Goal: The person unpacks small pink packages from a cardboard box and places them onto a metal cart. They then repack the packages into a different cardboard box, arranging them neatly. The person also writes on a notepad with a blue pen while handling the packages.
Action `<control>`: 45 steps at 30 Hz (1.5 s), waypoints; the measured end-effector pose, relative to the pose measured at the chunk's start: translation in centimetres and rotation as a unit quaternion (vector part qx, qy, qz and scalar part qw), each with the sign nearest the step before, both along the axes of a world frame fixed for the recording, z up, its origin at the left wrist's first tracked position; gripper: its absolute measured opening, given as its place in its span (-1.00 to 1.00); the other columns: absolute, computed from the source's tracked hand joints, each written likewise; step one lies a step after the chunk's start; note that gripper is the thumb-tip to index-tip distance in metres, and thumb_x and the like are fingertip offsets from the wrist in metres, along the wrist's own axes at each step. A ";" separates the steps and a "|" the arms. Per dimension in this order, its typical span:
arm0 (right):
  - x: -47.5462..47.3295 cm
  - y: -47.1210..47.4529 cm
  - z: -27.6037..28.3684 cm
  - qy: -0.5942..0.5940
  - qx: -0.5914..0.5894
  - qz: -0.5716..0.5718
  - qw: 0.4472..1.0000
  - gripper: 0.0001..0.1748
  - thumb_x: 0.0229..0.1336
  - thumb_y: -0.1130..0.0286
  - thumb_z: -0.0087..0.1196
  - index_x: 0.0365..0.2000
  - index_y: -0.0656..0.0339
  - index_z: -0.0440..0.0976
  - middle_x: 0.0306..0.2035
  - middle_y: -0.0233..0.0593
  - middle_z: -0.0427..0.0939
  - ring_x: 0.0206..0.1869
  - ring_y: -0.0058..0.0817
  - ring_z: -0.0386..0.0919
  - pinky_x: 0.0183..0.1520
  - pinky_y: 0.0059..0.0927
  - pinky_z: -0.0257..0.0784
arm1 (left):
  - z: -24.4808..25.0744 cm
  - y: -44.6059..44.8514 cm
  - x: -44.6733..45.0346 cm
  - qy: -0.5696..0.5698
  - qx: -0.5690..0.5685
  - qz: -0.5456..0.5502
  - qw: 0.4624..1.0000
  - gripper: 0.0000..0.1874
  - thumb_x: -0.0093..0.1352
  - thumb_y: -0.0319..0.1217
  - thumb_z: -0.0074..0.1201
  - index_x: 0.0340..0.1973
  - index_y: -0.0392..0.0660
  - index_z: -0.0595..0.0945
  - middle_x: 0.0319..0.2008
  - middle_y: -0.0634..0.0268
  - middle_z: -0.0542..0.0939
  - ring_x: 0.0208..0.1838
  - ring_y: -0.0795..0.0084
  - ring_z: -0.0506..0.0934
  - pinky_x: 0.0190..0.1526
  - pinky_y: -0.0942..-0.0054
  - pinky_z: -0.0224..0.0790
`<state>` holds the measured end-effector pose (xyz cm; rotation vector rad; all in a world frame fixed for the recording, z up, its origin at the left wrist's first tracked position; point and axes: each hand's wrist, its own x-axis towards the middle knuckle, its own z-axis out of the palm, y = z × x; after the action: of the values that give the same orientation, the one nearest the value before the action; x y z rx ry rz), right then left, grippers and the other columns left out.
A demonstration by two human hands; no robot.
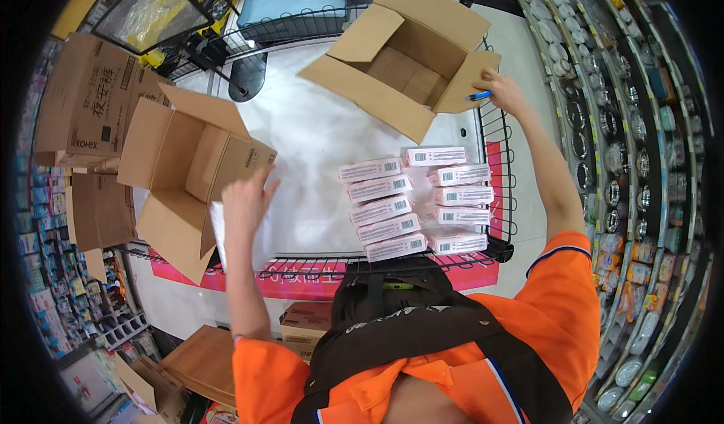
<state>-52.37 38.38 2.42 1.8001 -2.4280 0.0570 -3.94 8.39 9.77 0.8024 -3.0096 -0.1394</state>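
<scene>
My right hand [500, 89] is at the right flap of an open cardboard box [416, 64] at the upper right of the table. It holds a blue pen or cutter [478, 95]. My left hand [249, 197] is over the right side of a second open cardboard box [189, 155]; its thumb and fingers are apart, with nothing seen between them. Both boxes look empty inside. Pink-and-white wrapped packs [387, 216] lie in two columns near the front right of the white table [305, 197]. Something white [218, 229] shows beside my left wrist.
A black wire rail [498, 158] edges the table. Closed cartons [85, 101] are stacked at the left. Shelves of goods [608, 141] run along the right. A black-framed sign holder [153, 14] stands at the upper left. More cartons [305, 325] lie below the front edge.
</scene>
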 end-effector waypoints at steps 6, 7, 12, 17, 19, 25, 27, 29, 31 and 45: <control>-1.2 3.9 -1.8 -0.109 0.063 -0.271 0.954 -0.75 0.01 0.32 0.03 -0.25 0.05 0.56 -0.25 -0.09 0.56 -0.20 -0.13 0.53 -0.16 -0.14 0.45 | 2.0 -2.6 -14.0 -0.133 -0.240 -0.218 0.937 -0.64 0.21 -0.32 0.09 -0.07 -0.04 0.52 -0.64 0.30 0.55 -0.56 0.33 0.56 -0.53 0.35 0.35; -0.5 3.1 -1.8 -0.131 0.043 -0.315 0.939 -0.75 0.03 0.27 0.03 -0.26 0.08 0.56 -0.28 -0.06 0.57 -0.18 -0.13 0.53 -0.14 -0.13 0.44 | 1.3 -2.6 -16.9 -0.168 -0.271 -0.247 0.915 -0.62 0.20 -0.35 0.07 -0.04 -0.05 0.50 -0.64 0.33 0.55 -0.55 0.37 0.57 -0.53 0.37 0.36; 2.3 -3.0 -2.7 -0.151 0.039 -0.415 0.896 -0.04 -0.08 -0.13 0.14 0.11 0.47 0.17 -0.22 0.11 0.55 -0.13 -0.03 0.53 -0.09 -0.16 0.45 | -6.2 1.8 -29.2 -0.222 -0.290 -0.293 0.884 -0.84 0.20 -0.41 0.01 -0.38 0.00 0.68 -0.41 0.25 0.65 -0.36 0.35 0.63 -0.40 0.38 0.44; 2.3 -5.6 -5.1 -0.226 0.014 -0.457 0.860 0.24 -0.21 0.02 0.28 0.19 0.69 -0.22 -0.17 0.20 0.52 -0.11 -0.08 0.54 -0.08 -0.21 0.46 | -12.8 3.1 -34.3 -0.260 -0.193 -0.317 0.891 -0.78 0.24 -0.36 -0.04 -0.27 -0.05 0.67 -0.30 0.21 0.65 -0.25 0.28 0.62 -0.29 0.30 0.47; 1.9 -5.8 -5.8 -0.246 0.030 -0.459 0.853 0.25 -0.24 0.11 0.30 0.19 0.70 -0.27 -0.19 0.22 0.52 -0.13 -0.09 0.55 -0.09 -0.23 0.47 | -13.4 1.0 -34.2 -0.198 -0.212 -0.243 0.926 -0.59 0.30 -0.37 -0.12 0.08 -0.07 0.48 -0.25 0.18 0.64 -0.29 0.28 0.62 -0.33 0.30 0.47; 3.5 -7.5 -7.4 -0.431 0.019 -0.399 0.809 0.03 -0.27 0.29 0.26 0.10 0.71 -0.06 -0.33 0.18 0.55 -0.31 -0.10 0.59 -0.29 -0.29 0.50 | -9.6 -8.0 -30.9 -0.321 -0.246 -0.108 0.908 0.32 -0.15 0.28 0.25 0.37 0.12 -0.12 0.13 -0.29 0.33 -0.05 0.27 0.56 -0.26 0.49 0.46; 5.3 -8.7 -8.1 -0.486 -0.026 -0.406 0.774 -0.10 -0.27 0.31 0.23 0.03 0.66 0.06 -0.40 0.12 0.56 -0.41 -0.16 0.60 -0.43 -0.34 0.50 | -9.5 -10.7 -30.1 -0.359 -0.139 -0.191 0.903 0.21 -0.16 0.29 0.24 0.33 0.12 0.10 0.03 -0.15 0.46 -0.08 0.19 0.56 -0.21 0.43 0.47; 7.5 -9.5 -8.6 -0.571 -0.088 -0.402 0.710 -0.28 -0.24 0.36 0.18 -0.03 0.49 0.16 -0.53 -0.03 0.54 -0.54 -0.36 0.57 -0.59 -0.45 0.43 | -10.6 -12.4 -29.4 -0.385 -0.155 -0.184 0.891 0.02 -0.15 0.24 0.27 0.18 0.09 0.35 0.02 -0.07 0.46 -0.09 0.17 0.56 -0.20 0.38 0.48; 9.8 -10.2 -9.1 -0.615 -0.150 -0.396 0.665 -0.30 -0.21 0.40 0.17 0.00 0.42 0.18 -0.57 -0.12 0.52 -0.58 -0.44 0.55 -0.60 -0.49 0.42 | -11.7 -14.0 -28.1 -0.351 -0.146 -0.161 0.911 -0.18 -0.14 0.17 0.29 0.00 0.06 0.53 0.04 -0.04 0.43 -0.11 0.15 0.57 -0.20 0.34 0.48; 24.4 -17.8 -14.8 -0.600 -0.320 -0.440 0.587 -0.01 -0.07 0.38 0.22 0.27 0.06 -0.19 -0.49 -0.25 0.48 -0.70 -0.68 0.25 -0.82 -0.56 0.06 | -9.0 -13.8 -22.6 -0.058 -0.160 -0.067 0.983 -0.60 0.15 -0.27 0.18 -0.10 -0.08 0.57 -0.24 0.00 0.59 -0.47 0.09 0.58 -0.41 0.17 0.44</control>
<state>-27.99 20.53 -12.37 -0.1287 -2.8635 2.2491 -26.52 -5.37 0.81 0.5967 -3.0722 0.3941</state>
